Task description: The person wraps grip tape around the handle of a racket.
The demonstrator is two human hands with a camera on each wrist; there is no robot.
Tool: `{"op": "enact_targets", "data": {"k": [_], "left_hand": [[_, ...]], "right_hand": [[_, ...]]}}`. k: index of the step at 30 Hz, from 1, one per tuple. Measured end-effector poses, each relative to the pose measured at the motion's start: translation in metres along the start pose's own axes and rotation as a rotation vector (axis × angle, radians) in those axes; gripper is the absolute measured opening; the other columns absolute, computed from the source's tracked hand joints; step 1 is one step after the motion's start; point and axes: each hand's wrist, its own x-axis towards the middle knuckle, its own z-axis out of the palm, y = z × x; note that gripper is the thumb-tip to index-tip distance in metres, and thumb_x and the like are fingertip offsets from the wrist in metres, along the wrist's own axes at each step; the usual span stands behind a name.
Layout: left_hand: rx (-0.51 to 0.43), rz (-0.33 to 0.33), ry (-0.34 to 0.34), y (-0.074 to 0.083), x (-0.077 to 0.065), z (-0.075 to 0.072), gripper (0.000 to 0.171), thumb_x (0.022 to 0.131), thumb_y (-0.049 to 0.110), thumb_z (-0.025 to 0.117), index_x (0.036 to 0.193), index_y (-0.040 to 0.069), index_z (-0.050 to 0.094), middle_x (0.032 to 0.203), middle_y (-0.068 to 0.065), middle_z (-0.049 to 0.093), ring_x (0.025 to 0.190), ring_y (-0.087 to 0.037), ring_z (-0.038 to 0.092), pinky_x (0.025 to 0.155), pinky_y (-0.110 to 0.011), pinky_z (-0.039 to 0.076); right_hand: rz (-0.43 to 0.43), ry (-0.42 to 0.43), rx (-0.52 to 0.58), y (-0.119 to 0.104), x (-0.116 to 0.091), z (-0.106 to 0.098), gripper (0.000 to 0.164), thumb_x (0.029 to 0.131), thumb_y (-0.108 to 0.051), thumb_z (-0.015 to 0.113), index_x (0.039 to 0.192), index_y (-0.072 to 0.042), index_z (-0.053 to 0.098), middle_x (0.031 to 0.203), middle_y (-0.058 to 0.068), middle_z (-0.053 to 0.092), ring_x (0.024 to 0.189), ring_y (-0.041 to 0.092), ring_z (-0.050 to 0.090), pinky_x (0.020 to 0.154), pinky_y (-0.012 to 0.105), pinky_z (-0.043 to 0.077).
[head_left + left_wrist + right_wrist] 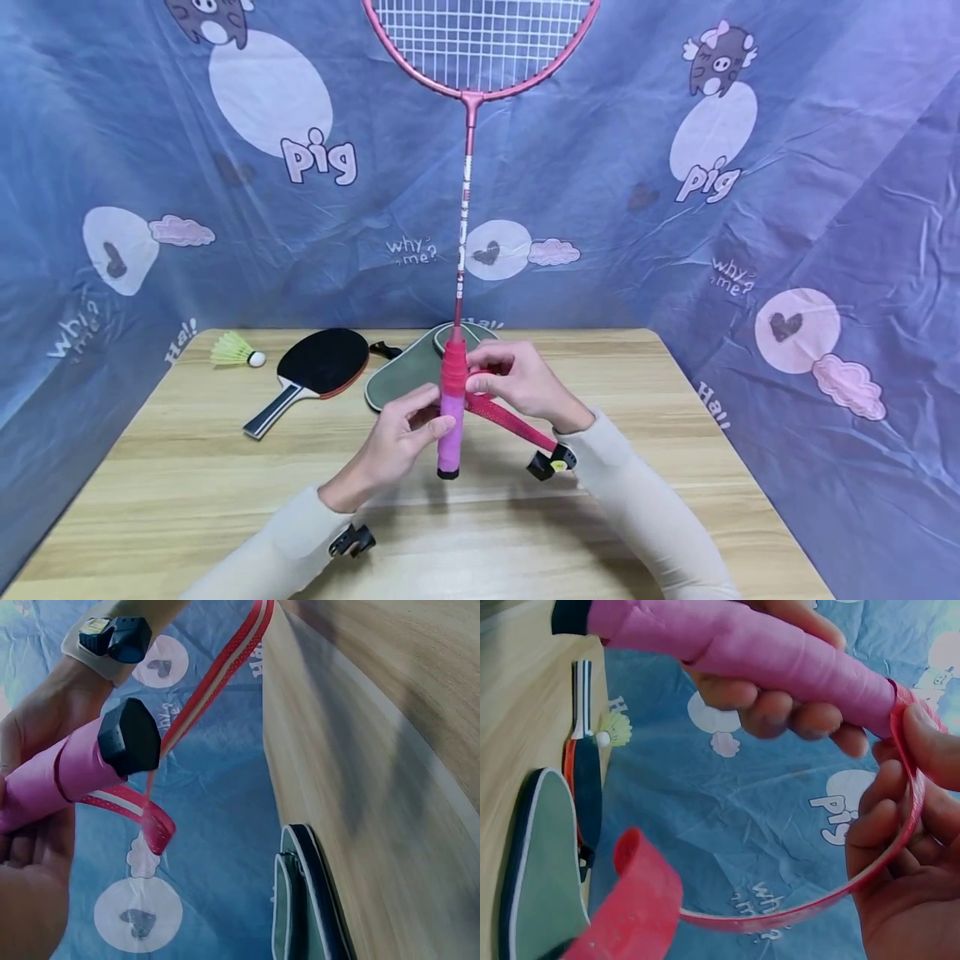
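A pink badminton racket [462, 217] stands upright over the table, head up. My left hand [397, 442] grips its purple-wrapped handle [451, 433], thumb in front, above the black butt cap [129, 741]. Red perforated grip tape [454, 367] is wound around the upper handle, above the purple part. There my right hand [525, 383] pinches the tape against the handle, as the right wrist view shows with its thumb on the edge of the winding. A loose length of tape [780, 922] curves away below that hand and ends in a curl.
On the wooden table [187, 500] lie a yellow shuttlecock [238, 350], a black table tennis bat [324, 363] and a green paddle case [405, 375] behind the racket handle. Blue printed cloth [525, 183] walls the back and sides. Small cameras sit on both wrists.
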Motion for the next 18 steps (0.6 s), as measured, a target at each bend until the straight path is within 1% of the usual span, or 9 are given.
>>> {"op": "enact_targets", "data": {"k": [2,4,6,7,9,11,13,16,18], "left_hand": [[-0.007,-0.025,0.041,0.0,0.001,0.001,0.031,0.094,0.003,0.069,0.125,0.0,0.066,0.11,-0.017,0.064,0.098,-0.006,0.063,0.087,-0.021,0.058],[-0.014,-0.049,0.103,0.0,0.002,0.003,0.038,0.09,0.003,0.074,0.127,0.0,0.064,0.111,-0.017,0.066,0.099,-0.005,0.065,0.089,-0.021,0.059],[0.014,-0.038,0.169,0.0,0.002,0.005,0.039,0.087,0.003,0.078,0.124,0.001,0.065,0.106,-0.017,0.069,0.095,-0.005,0.067,0.086,-0.022,0.061],[0.036,-0.021,0.196,0.0,0.001,0.006,0.04,0.086,0.003,0.079,0.123,0.001,0.065,0.104,-0.016,0.071,0.093,-0.006,0.068,0.084,-0.023,0.061],[0.099,0.046,0.235,-0.001,0.001,0.009,0.041,0.084,0.002,0.08,0.123,0.001,0.067,0.104,-0.014,0.072,0.091,-0.01,0.07,0.082,-0.026,0.063],[0.214,0.138,0.269,-0.002,0.0,0.012,0.046,0.08,0.004,0.084,0.124,0.001,0.069,0.104,-0.011,0.073,0.088,-0.013,0.072,0.08,-0.025,0.063],[0.298,0.198,0.291,-0.002,0.0,0.015,0.051,0.076,0.006,0.088,0.124,0.002,0.07,0.103,-0.009,0.073,0.084,-0.015,0.072,0.077,-0.024,0.062],[0.359,0.213,0.313,-0.002,0.001,0.017,0.056,0.071,0.009,0.092,0.123,0.002,0.071,0.099,-0.006,0.071,0.078,-0.014,0.071,0.072,-0.02,0.061],[0.332,0.183,0.309,-0.001,0.0,0.018,0.054,0.073,0.01,0.091,0.123,0.004,0.071,0.096,-0.006,0.07,0.076,-0.013,0.071,0.07,-0.02,0.062]], "right_hand": [[0.014,0.016,0.019,0.001,0.0,0.0,0.025,0.087,0.0,0.076,0.111,0.007,0.072,0.095,0.021,0.069,0.072,0.01,0.067,0.064,0.052,0.062],[0.031,0.039,0.037,0.001,-0.001,0.001,0.025,0.088,0.001,0.074,0.112,0.008,0.071,0.095,0.022,0.069,0.073,0.009,0.068,0.065,0.056,0.061],[0.045,0.065,0.044,0.001,-0.001,0.002,0.025,0.088,0.003,0.073,0.112,0.009,0.07,0.094,0.023,0.069,0.073,0.009,0.069,0.065,0.059,0.06],[0.05,0.079,0.043,0.001,-0.001,0.003,0.024,0.089,0.003,0.073,0.112,0.009,0.07,0.093,0.023,0.069,0.072,0.008,0.068,0.065,0.059,0.06],[0.053,0.106,0.033,0.001,-0.001,0.005,0.022,0.089,0.004,0.072,0.11,0.008,0.071,0.091,0.024,0.068,0.071,0.008,0.068,0.063,0.059,0.06],[0.055,0.134,0.021,0.002,-0.001,0.007,0.02,0.089,0.004,0.072,0.109,0.008,0.071,0.088,0.023,0.067,0.069,0.006,0.066,0.062,0.058,0.06],[0.056,0.157,0.018,0.002,-0.001,0.009,0.019,0.089,0.004,0.072,0.108,0.008,0.071,0.086,0.02,0.066,0.068,0.006,0.066,0.061,0.057,0.06],[0.067,0.18,0.023,0.002,-0.001,0.011,0.019,0.089,0.003,0.073,0.107,0.006,0.071,0.081,0.011,0.064,0.068,0.014,0.067,0.062,0.057,0.06],[0.085,0.183,0.034,0.002,-0.001,0.011,0.019,0.088,0.002,0.075,0.106,0.005,0.071,0.079,0.005,0.063,0.069,0.02,0.068,0.063,0.057,0.06]]}}
